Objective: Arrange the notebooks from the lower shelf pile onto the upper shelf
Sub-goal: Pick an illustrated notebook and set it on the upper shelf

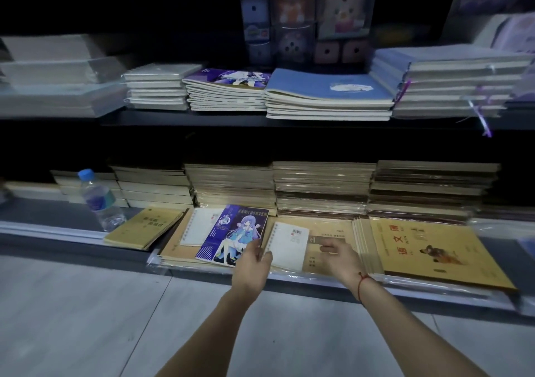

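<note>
While the left hand (pixel 252 261) pinches the near right corner of the purple anime notebook (pixel 233 236), which lies at the lower shelf's (pixel 72 217) front edge, the right hand (pixel 337 253) hovers loosely open and empty over the white spiral notebook (pixel 288 245) just beside it. That corner grip looks meant to peel the cover off the brown pile beneath. On the upper shelf (pixel 202 116), a matching purple stack (pixel 225 88) probably marks its destination.

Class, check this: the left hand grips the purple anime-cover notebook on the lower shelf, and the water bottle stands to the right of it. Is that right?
Not quite. The left hand does grip the purple anime-cover notebook on the lower shelf, but the head view shows the water bottle standing to its left, not its right.
</note>
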`<state>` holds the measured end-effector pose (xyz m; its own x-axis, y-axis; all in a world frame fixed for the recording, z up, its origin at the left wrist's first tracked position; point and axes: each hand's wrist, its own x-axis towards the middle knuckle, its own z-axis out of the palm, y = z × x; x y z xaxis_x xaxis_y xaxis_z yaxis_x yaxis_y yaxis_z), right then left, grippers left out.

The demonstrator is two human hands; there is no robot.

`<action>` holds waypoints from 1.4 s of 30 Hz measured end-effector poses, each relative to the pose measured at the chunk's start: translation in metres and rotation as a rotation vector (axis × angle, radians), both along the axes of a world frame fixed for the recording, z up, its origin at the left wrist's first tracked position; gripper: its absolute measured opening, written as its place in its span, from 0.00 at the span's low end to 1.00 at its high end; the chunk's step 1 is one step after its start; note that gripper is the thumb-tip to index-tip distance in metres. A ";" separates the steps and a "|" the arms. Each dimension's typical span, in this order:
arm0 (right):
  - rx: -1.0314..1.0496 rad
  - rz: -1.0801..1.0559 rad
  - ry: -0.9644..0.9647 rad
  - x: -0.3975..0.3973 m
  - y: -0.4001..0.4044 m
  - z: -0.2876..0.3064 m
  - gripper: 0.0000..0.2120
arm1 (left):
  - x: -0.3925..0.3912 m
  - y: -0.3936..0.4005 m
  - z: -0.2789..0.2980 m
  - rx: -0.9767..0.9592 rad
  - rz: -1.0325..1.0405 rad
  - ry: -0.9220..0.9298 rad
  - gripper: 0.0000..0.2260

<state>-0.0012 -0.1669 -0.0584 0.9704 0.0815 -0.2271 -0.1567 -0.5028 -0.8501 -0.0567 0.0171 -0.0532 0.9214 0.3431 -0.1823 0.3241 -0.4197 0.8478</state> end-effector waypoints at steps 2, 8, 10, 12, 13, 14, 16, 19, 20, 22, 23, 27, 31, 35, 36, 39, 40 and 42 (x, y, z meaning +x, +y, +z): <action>0.024 -0.019 0.044 0.002 -0.004 -0.006 0.18 | 0.002 -0.001 -0.002 0.002 0.001 0.003 0.17; 0.096 -0.080 0.173 0.008 -0.008 -0.017 0.20 | 0.008 -0.001 -0.011 -0.024 0.011 0.023 0.17; 0.114 -0.107 0.205 0.010 -0.007 -0.020 0.20 | 0.009 0.000 -0.015 -0.024 0.012 0.033 0.17; 0.137 -0.125 0.236 0.011 -0.005 -0.020 0.19 | 0.011 0.001 -0.017 -0.023 0.010 0.044 0.17; 0.145 -0.124 0.251 0.012 -0.003 -0.021 0.19 | 0.012 0.001 -0.018 -0.029 0.012 0.048 0.16; 0.153 -0.122 0.255 0.013 -0.002 -0.024 0.20 | 0.013 0.002 -0.020 -0.030 0.016 0.050 0.16; 0.157 -0.112 0.263 0.014 0.001 -0.026 0.20 | 0.016 0.004 -0.023 -0.018 0.031 0.052 0.15; 0.154 -0.104 0.272 0.016 0.009 -0.031 0.21 | 0.019 0.010 -0.028 -0.061 0.085 0.054 0.16; 0.155 -0.101 0.264 0.016 0.012 -0.032 0.19 | 0.021 0.013 -0.028 -0.091 0.112 0.051 0.16; 0.181 -0.091 0.257 0.019 0.020 -0.031 0.14 | 0.025 0.022 -0.026 -0.145 0.196 0.044 0.17; 0.190 -0.082 0.257 0.021 0.025 -0.033 0.14 | 0.027 0.030 -0.025 -0.165 0.241 0.046 0.18; 0.232 -0.062 0.245 0.025 0.042 -0.030 0.20 | 0.029 0.052 -0.024 -0.239 0.367 0.031 0.18; 0.291 -0.044 0.238 0.025 0.064 -0.027 0.20 | 0.026 0.071 -0.029 -0.222 0.391 -0.021 0.14; 0.331 0.005 0.231 0.022 0.092 -0.025 0.20 | 0.027 0.094 -0.047 -0.083 0.407 -0.035 0.19; 0.346 0.014 0.229 0.022 0.100 -0.025 0.21 | 0.028 0.101 -0.054 -0.058 0.420 -0.037 0.22; 0.396 0.040 0.238 0.018 0.119 -0.025 0.19 | 0.034 0.119 -0.078 -0.038 0.482 -0.033 0.30; 0.419 0.044 0.246 0.016 0.126 -0.027 0.18 | 0.035 0.123 -0.084 -0.045 0.493 -0.024 0.31; 0.424 0.065 0.248 0.014 0.137 -0.031 0.21 | 0.036 0.127 -0.092 -0.069 0.487 0.004 0.30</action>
<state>0.0127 -0.0295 -0.0895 0.8814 0.2749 -0.3842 -0.3600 -0.1360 -0.9230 -0.0207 0.1441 -0.1450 0.6559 0.7210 -0.2234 0.4721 -0.1609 0.8667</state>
